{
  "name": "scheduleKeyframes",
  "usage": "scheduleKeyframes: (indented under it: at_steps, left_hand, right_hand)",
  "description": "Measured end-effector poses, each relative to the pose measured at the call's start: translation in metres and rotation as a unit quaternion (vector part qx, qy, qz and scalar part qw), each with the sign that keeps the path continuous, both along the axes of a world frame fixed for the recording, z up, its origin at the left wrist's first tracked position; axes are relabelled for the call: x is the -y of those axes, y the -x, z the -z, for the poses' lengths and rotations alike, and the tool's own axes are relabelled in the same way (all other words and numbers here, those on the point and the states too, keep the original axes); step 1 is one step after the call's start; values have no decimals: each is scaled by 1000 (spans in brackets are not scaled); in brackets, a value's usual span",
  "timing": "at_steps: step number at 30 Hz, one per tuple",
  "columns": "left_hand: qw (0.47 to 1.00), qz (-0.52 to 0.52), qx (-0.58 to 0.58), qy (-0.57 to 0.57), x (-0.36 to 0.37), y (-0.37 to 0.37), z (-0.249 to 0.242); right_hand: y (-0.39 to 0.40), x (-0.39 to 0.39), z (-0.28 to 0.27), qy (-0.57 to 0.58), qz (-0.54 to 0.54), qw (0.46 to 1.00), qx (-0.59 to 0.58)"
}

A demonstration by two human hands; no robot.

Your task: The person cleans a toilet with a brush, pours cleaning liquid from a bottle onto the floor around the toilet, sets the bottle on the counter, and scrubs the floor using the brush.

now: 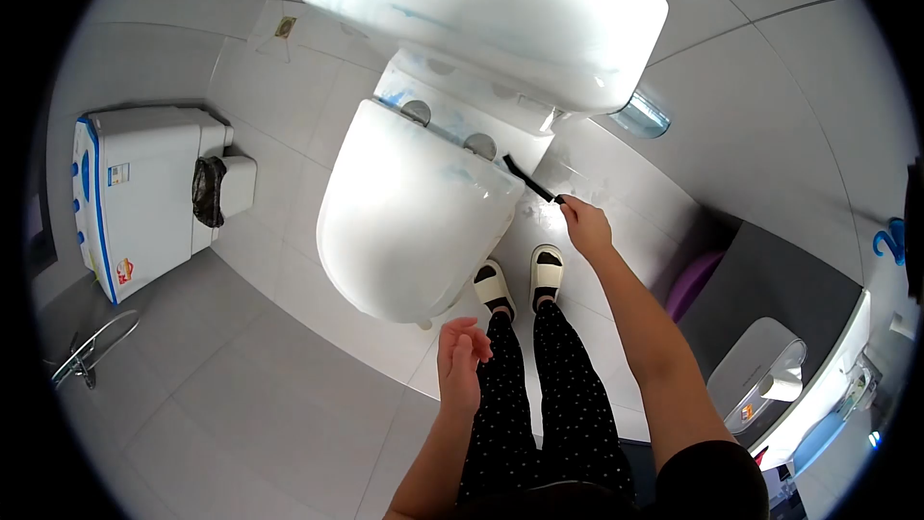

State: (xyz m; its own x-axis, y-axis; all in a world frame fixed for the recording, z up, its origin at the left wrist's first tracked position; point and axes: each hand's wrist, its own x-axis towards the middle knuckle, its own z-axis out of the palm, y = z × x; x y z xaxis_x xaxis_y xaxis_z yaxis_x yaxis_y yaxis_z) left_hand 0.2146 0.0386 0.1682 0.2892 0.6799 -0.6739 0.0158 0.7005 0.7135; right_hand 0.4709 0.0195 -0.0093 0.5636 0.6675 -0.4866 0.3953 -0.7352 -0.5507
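My right hand (585, 226) is closed round the handle of a thin black brush (531, 180). The brush's head touches or hovers close to the hinge side of a white toilet lid (409, 212), which is down. Blue smears mark the lid near its two round metal hinge caps and the ledge behind them. Above stands the white cistern (520, 19), also streaked with pale blue. My left hand (462, 354) hangs in front of the lid, over my leg, its fingers loosely curled with nothing visible in them.
A white washing machine (144, 197) and a small bin (236, 185) with a black bag stand at the left. A grey counter (770, 279) with a white container (756, 366) is at the right. A clear cylinder (643, 117) sticks out beside the cistern.
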Motion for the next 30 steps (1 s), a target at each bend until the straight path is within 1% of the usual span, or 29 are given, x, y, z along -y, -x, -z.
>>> scheduleKeyframes:
  at_steps: [1, 3, 4, 11, 14, 17, 20, 23, 25, 26, 28, 30]
  left_hand:
    - [1000, -3, 11, 2, -1, 2, 0]
    - [1000, -6, 22, 2, -2, 4, -2]
    - [1000, -9, 16, 1, -3, 4, -3]
    - [1000, -19, 5, -7, -7, 11, -4]
    - [1000, -24, 8, 2, -8, 14, -5]
    - [1000, -26, 9, 6, -8, 17, -4]
    - [1000, -29, 6, 3, -8, 21, -4]
    - [1000, -27, 4, -1, -10, 23, -6]
    - [1000, -27, 7, 1, -10, 25, -5]
    - [1000, -26, 9, 2, -10, 26, -5]
    - [1000, -26, 9, 3, -10, 26, -6]
    - [1000, -23, 10, 5, -9, 27, -6]
  right_hand:
    - [-1, 2, 2, 0, -1, 1000, 0]
    - [-3, 4, 5, -56, 27, 998, 0]
    - [-5, 5, 5, -63, 41, 997, -12]
    - [-6, 6, 1, -53, 54, 997, -16]
    - [-7, 3, -3, -44, 78, 996, -18]
    - [-9, 3, 7, -71, 91, 993, -24]
    - [-11, -1, 10, -93, 74, 993, -13]
    - [-14, -11, -6, -65, 67, 996, -6]
    - [-13, -15, -14, -54, 27, 998, 15]
    - [-10, -18, -14, -54, 27, 998, 16]
    - [-3, -20, -12, 5, -91, 992, 88]
    - [-2, -23, -9, 29, -75, 992, 98]
